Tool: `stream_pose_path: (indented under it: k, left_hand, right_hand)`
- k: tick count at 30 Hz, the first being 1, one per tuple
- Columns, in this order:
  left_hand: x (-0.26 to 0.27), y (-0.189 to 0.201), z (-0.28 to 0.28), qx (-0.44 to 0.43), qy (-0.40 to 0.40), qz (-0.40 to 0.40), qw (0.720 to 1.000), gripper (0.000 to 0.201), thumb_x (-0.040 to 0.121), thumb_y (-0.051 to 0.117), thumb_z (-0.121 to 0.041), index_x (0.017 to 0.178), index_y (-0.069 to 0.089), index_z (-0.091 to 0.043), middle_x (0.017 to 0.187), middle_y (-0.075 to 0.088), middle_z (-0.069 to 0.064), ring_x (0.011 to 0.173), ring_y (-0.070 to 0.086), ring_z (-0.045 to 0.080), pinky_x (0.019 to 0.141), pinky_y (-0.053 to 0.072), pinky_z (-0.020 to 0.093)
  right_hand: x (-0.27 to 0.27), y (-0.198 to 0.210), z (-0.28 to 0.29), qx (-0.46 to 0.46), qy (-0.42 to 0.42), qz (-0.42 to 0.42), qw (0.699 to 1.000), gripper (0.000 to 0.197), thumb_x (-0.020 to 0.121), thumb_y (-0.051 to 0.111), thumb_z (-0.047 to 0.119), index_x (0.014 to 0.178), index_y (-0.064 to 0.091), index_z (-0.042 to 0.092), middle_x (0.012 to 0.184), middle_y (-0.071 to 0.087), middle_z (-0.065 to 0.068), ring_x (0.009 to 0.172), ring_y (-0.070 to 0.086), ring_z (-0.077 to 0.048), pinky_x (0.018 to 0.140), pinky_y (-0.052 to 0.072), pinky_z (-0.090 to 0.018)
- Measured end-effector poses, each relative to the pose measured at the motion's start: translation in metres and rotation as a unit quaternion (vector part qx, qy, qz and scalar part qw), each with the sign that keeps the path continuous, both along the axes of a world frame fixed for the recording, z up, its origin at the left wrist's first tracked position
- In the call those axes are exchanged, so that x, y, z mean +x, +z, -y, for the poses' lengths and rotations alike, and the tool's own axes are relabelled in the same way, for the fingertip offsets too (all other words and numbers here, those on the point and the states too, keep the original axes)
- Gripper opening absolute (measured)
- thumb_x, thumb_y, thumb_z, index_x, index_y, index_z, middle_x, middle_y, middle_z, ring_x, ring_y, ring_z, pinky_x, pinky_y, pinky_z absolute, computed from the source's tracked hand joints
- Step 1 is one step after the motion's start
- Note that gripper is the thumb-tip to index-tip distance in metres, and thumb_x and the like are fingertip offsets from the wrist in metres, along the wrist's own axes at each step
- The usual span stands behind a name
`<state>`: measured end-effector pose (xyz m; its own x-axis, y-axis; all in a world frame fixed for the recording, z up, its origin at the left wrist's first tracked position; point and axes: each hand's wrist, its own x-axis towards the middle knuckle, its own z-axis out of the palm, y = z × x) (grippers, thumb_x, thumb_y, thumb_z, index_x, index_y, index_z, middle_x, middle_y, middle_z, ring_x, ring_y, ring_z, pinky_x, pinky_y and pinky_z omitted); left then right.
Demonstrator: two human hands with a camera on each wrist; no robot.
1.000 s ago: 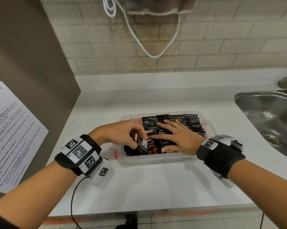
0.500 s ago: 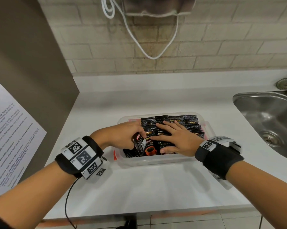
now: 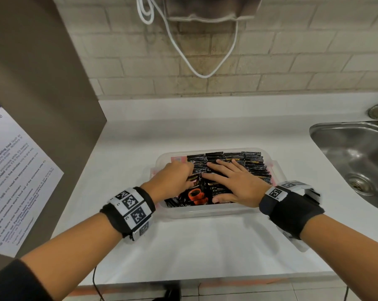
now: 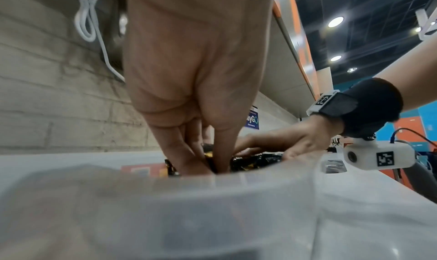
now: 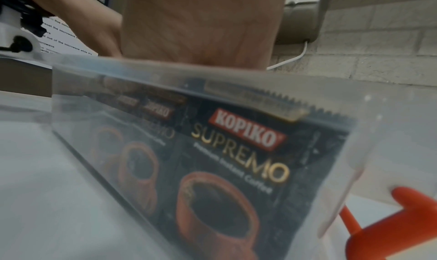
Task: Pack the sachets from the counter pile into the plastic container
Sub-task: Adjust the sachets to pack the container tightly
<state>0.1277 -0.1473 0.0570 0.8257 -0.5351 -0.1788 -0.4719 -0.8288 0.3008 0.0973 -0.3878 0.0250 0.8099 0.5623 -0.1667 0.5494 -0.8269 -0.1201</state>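
Presently the left hand (image 3: pixel 173 181) reaches into the plastic container (image 3: pixel 205 210) with fingers (image 4: pixel 179 148) pushed down among the sachets (image 3: pixel 252 165), though whether they pinch one cannot be told. The right hand (image 3: pixel 233 183) lies flat, fingers spread, pressing on the upright rows of sachets. The container stands on the white tabletop (image 3: pixel 194 246), left of the sink (image 3: pixel 353 153).

- Clear rectangular plastic container (image 3: pixel 205 210): open-topped, flat on the white desk (image 3: pixel 194 246), long side towards the viewer.
- Black foil coffee sachets (image 3: pixel 252 165): packed on edge in rows, filling the container; front ones show an orange cup and "KOPIKO SUPREMO" (image 5: pixel 238 152) through the wall.
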Motion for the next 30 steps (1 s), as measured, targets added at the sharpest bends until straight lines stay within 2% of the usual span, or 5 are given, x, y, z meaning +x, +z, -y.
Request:
stream_pose_path:
  k: [9, 15, 18, 24, 30]
  left_hand:
    - [-0.005, -0.023, 0.011, -0.030, 0.008, -0.003, 1.000, 0.040, 0.089, 0.075, -0.026, 0.088, 0.036, -0.022, 0.075, 0.044, -0.006, 0.066, 0.046, 0.012, 0.055, 0.033, 0.028]
    - [-0.006, -0.012, 0.003, -0.084, -0.009, 0.019, 0.996, 0.047, 0.082, 0.077, -0.050, 0.086, 0.040, -0.022, 0.070, 0.054, -0.004, 0.062, 0.052, 0.015, 0.057, 0.043, 0.033]
    - [-0.002, -0.004, -0.007, -0.085, -0.045, -0.049, 0.994, 0.039, 0.088, 0.066, -0.058, 0.076, 0.054, -0.023, 0.067, 0.060, -0.004, 0.060, 0.054, 0.012, 0.057, 0.042, 0.025]
    - [-0.004, -0.001, -0.018, 0.009, -0.091, -0.158, 0.983, 0.036, 0.097, 0.055, -0.054, 0.104, 0.072, -0.023, 0.092, 0.070, -0.010, 0.078, 0.059, 0.001, 0.068, 0.043, 0.016]
    - [-0.004, -0.001, -0.020, 0.016, -0.079, -0.201, 0.976, 0.028, 0.100, 0.054, -0.020, 0.126, 0.064, -0.021, 0.107, 0.068, -0.004, 0.094, 0.061, 0.010, 0.079, 0.045, 0.016]
  right_hand:
    - [0.002, -0.004, 0.002, -0.007, 0.014, 0.001, 1.000, 0.068, 0.091, 0.025, 0.075, 0.153, 0.006, 0.055, 0.167, -0.006, 0.010, 0.154, -0.009, -0.019, 0.124, -0.003, -0.052]
    - [0.002, -0.002, 0.001, -0.009, 0.013, -0.002, 1.000, 0.072, 0.085, 0.018, 0.079, 0.153, 0.016, 0.053, 0.167, -0.005, 0.009, 0.154, -0.008, -0.020, 0.124, -0.003, -0.053]
    - [0.002, -0.003, 0.000, -0.016, 0.011, 0.002, 1.000, 0.070, 0.088, 0.022, 0.077, 0.153, 0.016, 0.052, 0.168, -0.004, 0.008, 0.154, -0.008, -0.020, 0.124, -0.004, -0.051]
    - [0.003, -0.002, 0.001, -0.021, 0.011, -0.004, 1.000, 0.070, 0.087, 0.016, 0.078, 0.153, 0.009, 0.055, 0.167, -0.007, 0.008, 0.154, -0.010, -0.019, 0.124, -0.005, -0.051]
    - [0.001, -0.001, 0.001, -0.018, 0.004, -0.007, 1.000, 0.067, 0.090, 0.023, 0.075, 0.153, 0.010, 0.055, 0.167, -0.007, 0.009, 0.154, -0.011, -0.019, 0.124, -0.006, -0.050]
